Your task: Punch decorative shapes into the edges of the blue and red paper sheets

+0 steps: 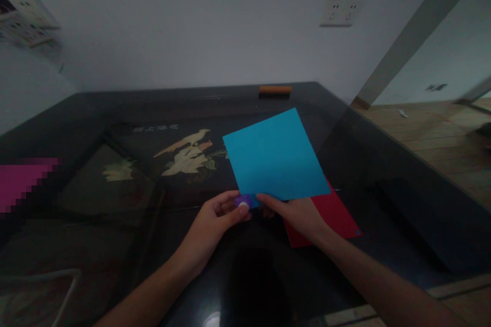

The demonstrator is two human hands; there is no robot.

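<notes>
A blue paper sheet (275, 156) is held above the dark worktop (402, 173) at its near edge by the right hand (301, 214). A small purple punch (244, 201) is pinched by the left hand (215, 219) at the sheet's corner. A red sheet (337, 217) lies underneath.

A dark, glossy glass-topped worktop (115, 112) with an inlaid pale bird-and-flower picture (187, 156) stands against a plain white wall (192, 25); a white double wall socket (339, 12) sits above the worktop's far right corner; light wooden plank floor (433, 133) lies right of the worktop; the light is dim.
</notes>
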